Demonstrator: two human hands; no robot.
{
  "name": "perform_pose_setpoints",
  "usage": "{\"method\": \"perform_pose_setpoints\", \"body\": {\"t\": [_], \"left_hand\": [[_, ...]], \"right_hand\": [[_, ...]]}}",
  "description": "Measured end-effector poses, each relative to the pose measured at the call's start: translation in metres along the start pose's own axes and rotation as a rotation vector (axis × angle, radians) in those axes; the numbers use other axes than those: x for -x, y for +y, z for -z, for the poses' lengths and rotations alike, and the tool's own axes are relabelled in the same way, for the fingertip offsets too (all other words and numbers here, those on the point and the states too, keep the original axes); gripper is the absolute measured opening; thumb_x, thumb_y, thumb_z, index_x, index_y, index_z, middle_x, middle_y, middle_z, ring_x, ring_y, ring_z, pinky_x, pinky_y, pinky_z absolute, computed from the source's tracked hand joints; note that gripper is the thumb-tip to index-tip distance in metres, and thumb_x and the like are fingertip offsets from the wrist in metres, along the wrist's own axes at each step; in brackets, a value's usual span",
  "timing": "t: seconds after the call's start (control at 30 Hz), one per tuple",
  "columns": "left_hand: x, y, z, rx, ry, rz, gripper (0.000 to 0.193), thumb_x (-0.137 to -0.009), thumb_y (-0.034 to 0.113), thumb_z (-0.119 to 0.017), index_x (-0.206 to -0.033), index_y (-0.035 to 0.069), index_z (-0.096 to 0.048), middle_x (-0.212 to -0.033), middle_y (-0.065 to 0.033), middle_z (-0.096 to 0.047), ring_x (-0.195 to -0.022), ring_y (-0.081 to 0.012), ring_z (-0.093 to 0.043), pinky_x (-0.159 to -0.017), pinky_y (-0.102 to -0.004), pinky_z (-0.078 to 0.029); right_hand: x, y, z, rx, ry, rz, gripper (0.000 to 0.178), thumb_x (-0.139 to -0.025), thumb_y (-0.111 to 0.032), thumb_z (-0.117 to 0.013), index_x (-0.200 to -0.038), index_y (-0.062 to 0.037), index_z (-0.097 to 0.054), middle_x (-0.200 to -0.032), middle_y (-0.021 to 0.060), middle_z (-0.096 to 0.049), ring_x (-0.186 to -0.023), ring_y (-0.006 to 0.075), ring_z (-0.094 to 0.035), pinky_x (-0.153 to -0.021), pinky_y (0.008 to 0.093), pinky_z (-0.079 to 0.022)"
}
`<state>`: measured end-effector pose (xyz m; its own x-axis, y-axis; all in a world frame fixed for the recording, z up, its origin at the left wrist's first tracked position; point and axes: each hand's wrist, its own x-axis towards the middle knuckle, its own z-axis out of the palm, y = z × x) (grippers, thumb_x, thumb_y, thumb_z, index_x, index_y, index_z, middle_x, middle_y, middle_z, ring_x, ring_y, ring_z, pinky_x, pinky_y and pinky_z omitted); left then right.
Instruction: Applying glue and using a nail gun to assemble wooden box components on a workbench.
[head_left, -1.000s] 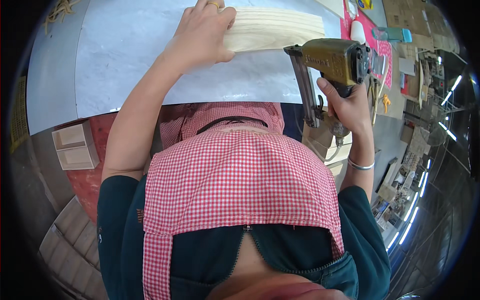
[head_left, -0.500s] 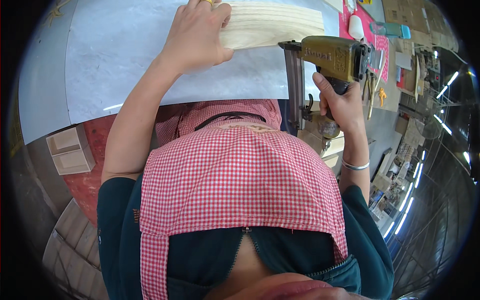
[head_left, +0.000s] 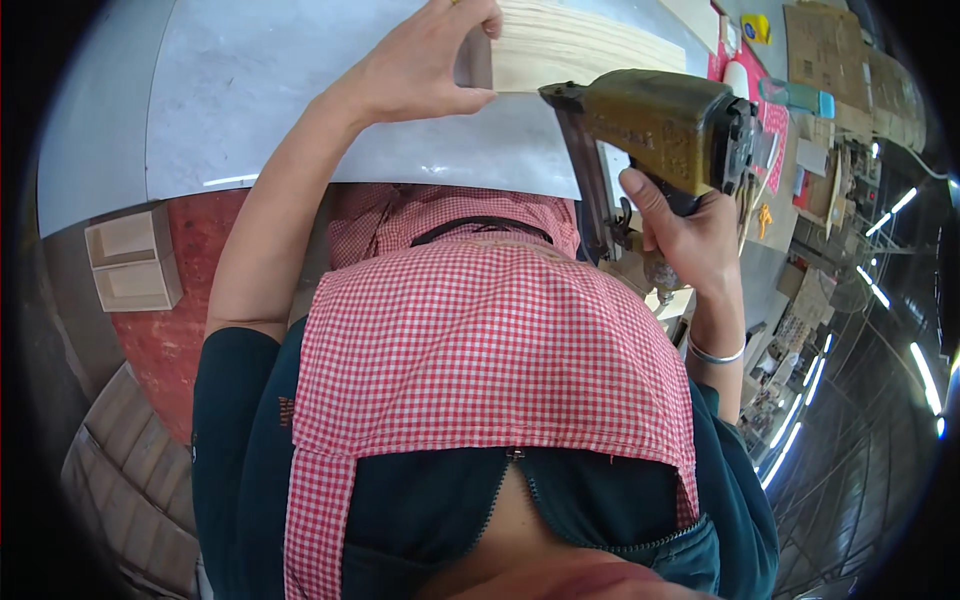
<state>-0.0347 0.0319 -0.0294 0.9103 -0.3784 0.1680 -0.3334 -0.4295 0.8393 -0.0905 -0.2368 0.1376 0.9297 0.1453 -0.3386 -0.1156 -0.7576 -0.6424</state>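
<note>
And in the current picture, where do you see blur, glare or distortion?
In the head view, the nail gun looks slightly blurred; in the same view, glare streaks the table near its front edge, which the fisheye bends, and the corners go black.

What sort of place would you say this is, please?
It looks like a woodworking shop, judging by the nail or staple gun, the pale wooden board near its nose, and the pale two-compartment box at the left.
</note>
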Motion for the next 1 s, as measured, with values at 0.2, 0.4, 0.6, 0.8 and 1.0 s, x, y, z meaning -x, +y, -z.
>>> {"method": "perform_pose_setpoints", "body": {"t": [0.2,0.4,0.6,0.8,1.0], "left_hand": [[0.002,-0.004,0.0,0.051,-0.011,-0.004,0.056,-0.071,0.02,-0.08,-0.111,0.002,-0.046,-0.141,-0.0262,-0.04,-0.131,-0.0436,-0.044,-0.11,-0.0463,-0.041],[0.003,-0.009,-0.004,0.074,0.019,-0.026,0.057,-0.07,0.019,-0.08,-0.112,0.002,-0.045,-0.141,-0.0261,-0.04,-0.13,-0.0431,-0.045,-0.11,-0.0464,-0.041],[0.006,-0.015,-0.014,0.051,0.144,-0.122,0.058,-0.07,0.018,-0.08,-0.114,0.003,-0.045,-0.144,-0.0258,-0.039,-0.131,-0.0421,-0.045,-0.109,-0.0457,-0.041],[0.016,-0.027,-0.018,0.196,0.295,-0.161,0.05,-0.072,0.008,-0.073,-0.114,0.002,-0.047,-0.143,-0.0253,-0.042,-0.131,-0.0411,-0.046,-0.109,-0.0452,-0.041],[0.035,-0.03,-0.019,0.205,0.504,0.008,0.044,-0.072,0.002,-0.068,-0.112,0.002,-0.05,-0.138,-0.0236,-0.047,-0.128,-0.039,-0.049,-0.107,-0.0437,-0.042]], "right_hand": [[-0.004,-0.013,-0.018,0.012,-0.085,0.013,0.034,-0.088,-0.016,-0.081,-0.112,0.0029,-0.068,-0.087,0.0107,-0.074,-0.065,0.0172,-0.064,-0.057,0.0276,-0.05],[-0.004,-0.018,-0.026,-0.016,-0.083,-0.067,0.034,-0.088,-0.017,-0.081,-0.113,0.0031,-0.068,-0.087,0.011,-0.074,-0.065,0.0175,-0.064,-0.057,0.0277,-0.05],[-0.006,-0.026,-0.025,0.001,-0.09,-0.123,0.032,-0.089,-0.016,-0.081,-0.111,0.0031,-0.068,-0.085,0.0102,-0.074,-0.062,0.0166,-0.063,-0.056,0.0275,-0.049],[-0.016,-0.034,-0.022,0.08,-0.078,-0.006,0.032,-0.088,-0.018,-0.082,-0.109,0.0029,-0.069,-0.083,0.0095,-0.073,-0.06,0.0148,-0.06,-0.055,0.0268,-0.048],[-0.036,-0.043,-0.023,0.112,-0.065,-0.043,0.033,-0.087,-0.019,-0.083,-0.108,0.0029,-0.07,-0.084,0.0098,-0.074,-0.061,0.0142,-0.062,-0.055,0.0261,-0.049]]}}
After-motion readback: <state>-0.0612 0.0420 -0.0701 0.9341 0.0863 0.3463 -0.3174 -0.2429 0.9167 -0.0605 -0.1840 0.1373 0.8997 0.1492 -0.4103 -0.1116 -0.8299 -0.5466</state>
